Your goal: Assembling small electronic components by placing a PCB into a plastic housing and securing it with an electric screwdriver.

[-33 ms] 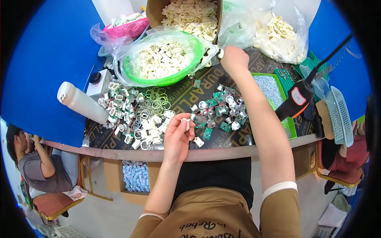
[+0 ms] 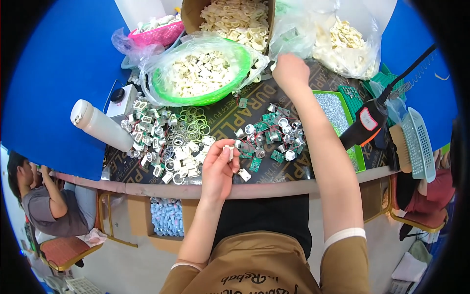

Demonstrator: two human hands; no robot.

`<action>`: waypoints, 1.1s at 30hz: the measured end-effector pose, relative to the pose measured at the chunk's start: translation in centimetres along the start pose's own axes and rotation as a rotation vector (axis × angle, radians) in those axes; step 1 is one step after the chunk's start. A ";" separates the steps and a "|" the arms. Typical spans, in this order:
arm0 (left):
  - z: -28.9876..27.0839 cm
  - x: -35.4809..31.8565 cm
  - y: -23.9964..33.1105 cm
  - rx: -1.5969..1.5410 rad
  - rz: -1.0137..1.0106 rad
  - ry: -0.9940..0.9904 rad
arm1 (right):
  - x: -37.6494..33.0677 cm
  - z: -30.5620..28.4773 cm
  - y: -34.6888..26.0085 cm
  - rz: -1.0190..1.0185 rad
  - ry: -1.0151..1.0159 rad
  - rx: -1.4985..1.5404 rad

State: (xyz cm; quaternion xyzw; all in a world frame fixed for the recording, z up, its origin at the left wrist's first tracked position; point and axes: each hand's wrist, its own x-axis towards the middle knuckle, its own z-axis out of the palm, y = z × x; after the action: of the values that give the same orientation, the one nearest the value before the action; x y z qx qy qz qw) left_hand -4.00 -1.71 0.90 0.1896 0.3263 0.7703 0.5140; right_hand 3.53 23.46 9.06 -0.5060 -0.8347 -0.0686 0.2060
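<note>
My left hand is raised over the near table edge, fingers closed on a small white plastic part. My right hand reaches to the far side of the table, beside the clear plastic bags. At its fingertips a bit of a cream plastic piece shows; the fingers look curled around it, partly hidden by the hand. Between the hands lies a pile of green circuit boards with wires and silvery cups. Left of it sit loose white plastic housings and pale green rings.
A green basket of white parts stands behind, near a cardboard box of cream pieces. At left are a white bottle and pink basket. A black electric screwdriver hangs at right over a green tray.
My right hand has shifted very slightly, and less of the cream piece shows at its fingertips. The left hand stays where it was.
</note>
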 end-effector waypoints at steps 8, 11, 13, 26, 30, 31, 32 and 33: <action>0.1 -0.1 0.1 0.024 0.014 -0.008 | -9.2 -9.5 1.3 -0.161 -0.049 1.374; 0.0 -0.2 0.1 0.050 0.022 0.003 | -15.3 -10.5 2.3 -0.016 -0.261 1.691; 0.0 0.1 0.1 0.080 0.018 -0.047 | -18.5 -9.6 3.2 0.017 -0.378 1.907; 2.8 -3.5 -0.6 0.235 0.015 -0.118 | -23.8 -6.4 2.0 0.254 -0.367 1.930; 2.5 -3.9 -0.9 0.133 -0.053 -0.116 | -23.4 -6.3 1.6 0.451 -0.459 1.995; 2.5 -4.0 -0.7 0.131 -0.059 -0.118 | -23.4 -6.2 1.4 0.491 -0.473 2.029; 2.5 -4.1 -0.5 0.077 -0.103 -0.159 | -23.4 -6.0 1.3 0.532 -0.488 2.063; 2.6 -4.1 -0.4 0.022 -0.146 -0.200 | -23.5 -5.8 1.3 0.537 -0.485 2.061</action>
State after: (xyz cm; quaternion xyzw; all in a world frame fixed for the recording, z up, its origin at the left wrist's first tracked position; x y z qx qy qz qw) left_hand -0.48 -4.59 2.65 0.2467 0.2948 0.7044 0.5967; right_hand 15.75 3.03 4.50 -0.2562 -0.3718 0.8123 0.3692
